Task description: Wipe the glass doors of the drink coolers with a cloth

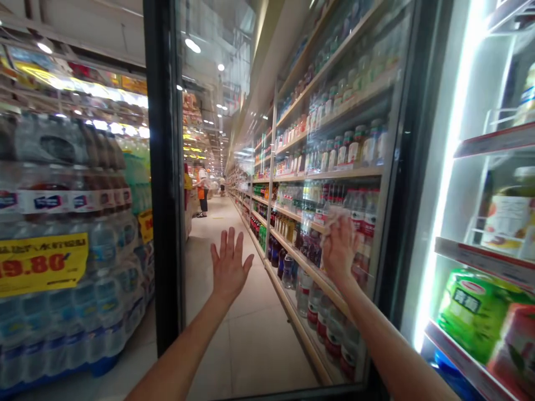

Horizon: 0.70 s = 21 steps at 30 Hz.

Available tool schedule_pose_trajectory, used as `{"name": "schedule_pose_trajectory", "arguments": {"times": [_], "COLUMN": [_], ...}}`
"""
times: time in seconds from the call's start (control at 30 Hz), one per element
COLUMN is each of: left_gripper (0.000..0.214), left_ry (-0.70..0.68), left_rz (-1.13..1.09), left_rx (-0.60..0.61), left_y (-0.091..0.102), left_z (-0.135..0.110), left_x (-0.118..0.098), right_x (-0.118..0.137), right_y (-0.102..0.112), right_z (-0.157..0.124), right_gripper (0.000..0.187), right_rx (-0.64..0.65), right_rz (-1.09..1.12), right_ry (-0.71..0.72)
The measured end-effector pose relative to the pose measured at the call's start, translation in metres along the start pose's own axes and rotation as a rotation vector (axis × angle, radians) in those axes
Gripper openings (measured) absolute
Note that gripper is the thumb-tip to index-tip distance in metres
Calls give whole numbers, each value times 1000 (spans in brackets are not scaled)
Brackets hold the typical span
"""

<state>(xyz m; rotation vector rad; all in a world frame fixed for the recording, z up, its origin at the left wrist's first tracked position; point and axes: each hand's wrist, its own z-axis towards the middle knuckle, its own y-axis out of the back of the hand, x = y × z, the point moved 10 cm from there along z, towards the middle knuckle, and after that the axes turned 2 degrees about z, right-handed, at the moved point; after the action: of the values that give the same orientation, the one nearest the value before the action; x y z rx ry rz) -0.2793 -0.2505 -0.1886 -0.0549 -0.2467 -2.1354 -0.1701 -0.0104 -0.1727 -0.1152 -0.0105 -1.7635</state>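
Observation:
A glass cooler door (276,312) in a black frame stands swung open in front of me. My left hand (229,264) lies flat against the glass, fingers spread and nothing held. Higher on the right side of the pane, my right hand (340,250) presses a pale cloth (334,216) to the glass. Motion blurs that hand, and the palm hides part of the cloth. Shelves of bottles (338,150) show through or in the glass.
At the right, lit cooler shelves (480,259) hold green packs (470,312) and bottles. Stacked bottled drinks (62,312) with a yellow price sign (44,264) stand at the left. A person (203,189) appears down the aisle, over a tiled floor (209,328).

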Motion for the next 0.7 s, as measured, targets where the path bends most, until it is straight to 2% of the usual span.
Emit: {"name": "schedule_pose_trajectory", "arguments": {"times": [0.03,0.07,0.1,0.17,0.23,0.27,0.3,0.4,0.43,0.47,0.5,0.6,0.63,0.67,0.7], "left_gripper": [61,61,60,60,59,58,57,57,58,59,59,61,62,62,62], "left_ry": [3,7,11,16,3,-9,-21,-36,-33,-37,-51,-108,-115,-113,-109], "left_rz": [1,1,1,1,1,1,3,5,3,-3,-13,-58,-77,-94,-108], "left_rx": [0,0,2,1,-9,-15,-22,-41,-52,-64,-75,-89,-88,-85,-85], "left_y": [0,-1,-1,-1,1,2,3,7,8,10,11,13,13,13,12], "left_z": [0,0,0,1,1,0,-1,-2,-1,2,6,30,40,50,59], "left_x": [0,1,1,2,2,2,1,-1,-2,-5,-8,-22,-24,-26,-26], "right_x": [-15,-21,-15,24,61,67,62,9,-5,-10,-7,24,27,19,4], "right_y": [4,7,6,-4,-12,-12,-10,4,8,10,8,-8,-11,-10,-5], "right_z": [7,11,15,16,3,0,3,26,31,34,37,34,32,35,40], "right_gripper": [44,46,46,43,39,38,37,41,42,43,42,38,38,38,40], "right_rx": [-56,-90,-90,10,105,113,85,-94,-135,-153,-134,26,55,47,6], "right_rz": [-22,-30,-23,26,72,75,61,-37,-60,-68,-62,-12,-8,-18,-38], "right_ry": [-123,-180,-157,111,398,452,425,51,-50,-87,-54,264,313,282,179]}}
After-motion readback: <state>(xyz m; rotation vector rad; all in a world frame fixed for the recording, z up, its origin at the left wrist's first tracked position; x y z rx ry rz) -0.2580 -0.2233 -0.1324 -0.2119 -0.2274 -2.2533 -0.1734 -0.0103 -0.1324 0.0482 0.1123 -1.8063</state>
